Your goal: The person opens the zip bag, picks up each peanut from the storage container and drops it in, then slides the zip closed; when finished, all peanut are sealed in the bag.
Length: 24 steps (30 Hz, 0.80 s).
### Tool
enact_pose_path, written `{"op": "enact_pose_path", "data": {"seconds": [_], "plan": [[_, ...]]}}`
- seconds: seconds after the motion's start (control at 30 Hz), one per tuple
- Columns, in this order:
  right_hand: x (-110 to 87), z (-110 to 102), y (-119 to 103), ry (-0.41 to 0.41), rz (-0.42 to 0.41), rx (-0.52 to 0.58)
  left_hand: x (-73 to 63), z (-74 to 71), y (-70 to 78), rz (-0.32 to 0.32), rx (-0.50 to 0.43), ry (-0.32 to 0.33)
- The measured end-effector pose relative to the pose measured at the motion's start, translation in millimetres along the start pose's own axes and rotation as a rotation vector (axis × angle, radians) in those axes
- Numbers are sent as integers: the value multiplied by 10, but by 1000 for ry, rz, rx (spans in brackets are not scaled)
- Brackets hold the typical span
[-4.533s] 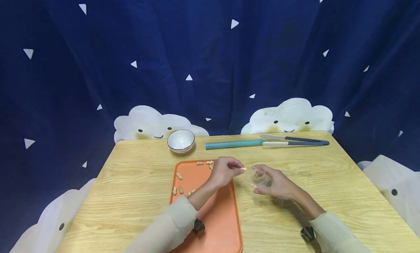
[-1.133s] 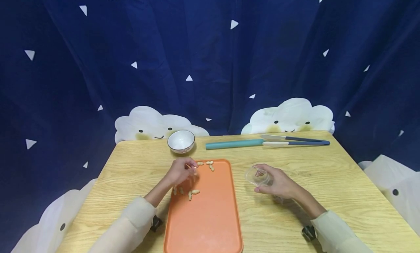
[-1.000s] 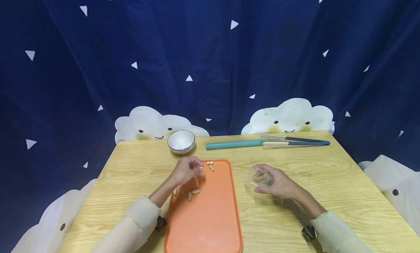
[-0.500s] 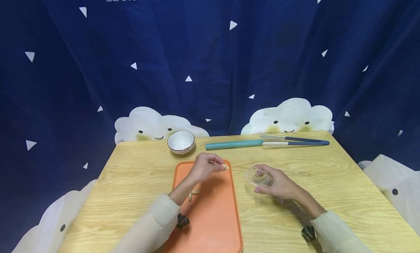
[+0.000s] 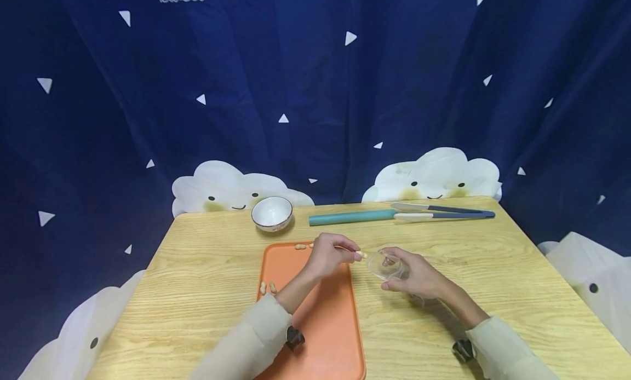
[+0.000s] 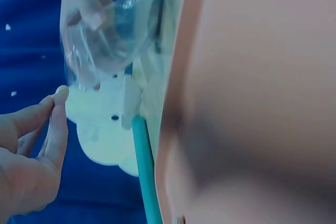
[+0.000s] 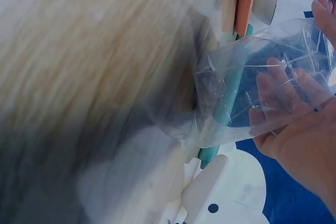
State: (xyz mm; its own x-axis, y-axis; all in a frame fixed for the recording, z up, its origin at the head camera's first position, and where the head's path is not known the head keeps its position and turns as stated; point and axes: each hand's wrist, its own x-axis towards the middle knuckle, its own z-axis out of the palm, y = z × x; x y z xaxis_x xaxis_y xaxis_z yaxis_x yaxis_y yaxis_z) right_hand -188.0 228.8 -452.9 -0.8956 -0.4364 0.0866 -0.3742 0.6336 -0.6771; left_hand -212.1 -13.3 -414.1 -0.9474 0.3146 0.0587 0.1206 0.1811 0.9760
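Note:
My left hand (image 5: 331,254) pinches a peanut (image 5: 362,254) between thumb and fingertips, just left of a clear plastic bag (image 5: 378,267). In the left wrist view the peanut (image 6: 62,91) sits at the fingertips, close to the bag's rim. My right hand (image 5: 419,276) holds the bag with fingers and thumb curled round its side, its mouth spread open. The bag (image 7: 252,93) looks see-through in the right wrist view. Below my left arm lies an orange tray (image 5: 325,336). Peanuts (image 5: 300,247) lie at its far edge, and more peanuts (image 5: 273,287) by its left edge; the arm hides part of it.
A white bowl (image 5: 272,212) stands behind the tray. To its right lies a teal stick or tube (image 5: 352,217), its end by blue-and-white tongs (image 5: 458,214) along the wooden table's (image 5: 197,281) back. A dark blue curtain (image 5: 315,95) hangs behind.
My left hand has moved right from the tray's far left corner, across the tray, to the bag's mouth, with the peanut at its fingertips. My right hand and the bag stay put.

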Motion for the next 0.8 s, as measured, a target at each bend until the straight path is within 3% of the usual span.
{"op": "enact_pose_path", "data": {"seconds": [0.23,0.4,0.6,0.8], "plan": [[3,6,-14,-9,-13,13,-30,230,38,25,57,-37],[2,6,-22,-8,5,15,-43,300,39,25,78,-76],[-8,-6,-15,-13,-10,18,-52,216,15,12,91,-101],[-19,-16,-16,13,1,-6,-45,1,-56,13,113,-72]]}}
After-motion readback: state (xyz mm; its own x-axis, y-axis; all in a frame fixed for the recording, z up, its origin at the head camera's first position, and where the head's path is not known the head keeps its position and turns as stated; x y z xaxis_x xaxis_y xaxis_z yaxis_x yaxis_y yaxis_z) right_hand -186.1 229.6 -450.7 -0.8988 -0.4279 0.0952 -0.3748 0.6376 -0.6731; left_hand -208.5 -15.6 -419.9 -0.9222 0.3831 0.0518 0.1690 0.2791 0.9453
